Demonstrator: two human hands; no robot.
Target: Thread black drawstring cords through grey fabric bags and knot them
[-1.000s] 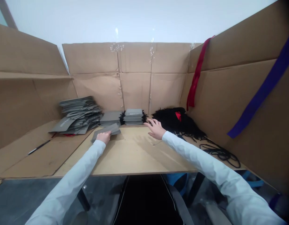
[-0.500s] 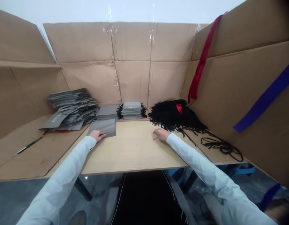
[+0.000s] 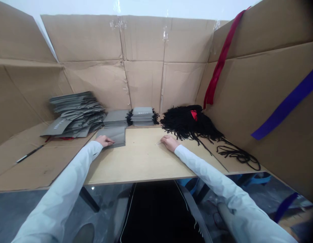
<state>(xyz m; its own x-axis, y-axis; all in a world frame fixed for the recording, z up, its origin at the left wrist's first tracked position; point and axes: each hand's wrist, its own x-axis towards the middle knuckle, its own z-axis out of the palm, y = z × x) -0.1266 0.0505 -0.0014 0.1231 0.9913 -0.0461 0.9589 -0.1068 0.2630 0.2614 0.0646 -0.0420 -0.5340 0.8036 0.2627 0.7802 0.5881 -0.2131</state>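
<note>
The left hand lies open on 1 grey folded bag, likely light, stiff, slippery paper, best pinched at an edge. The right hand curls closed on a thin sliver.

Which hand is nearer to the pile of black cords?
Right. The right hand lies just left of the black cords; the left hand rests on a grey sheet farther left.

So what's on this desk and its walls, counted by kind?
Piles of grey bags: 3
Single grey bag under the left hand: 1
Heap of black cords: 1
Hanging ribbons, one red, one purple: 2
Pen: 1
Total: 8
</note>
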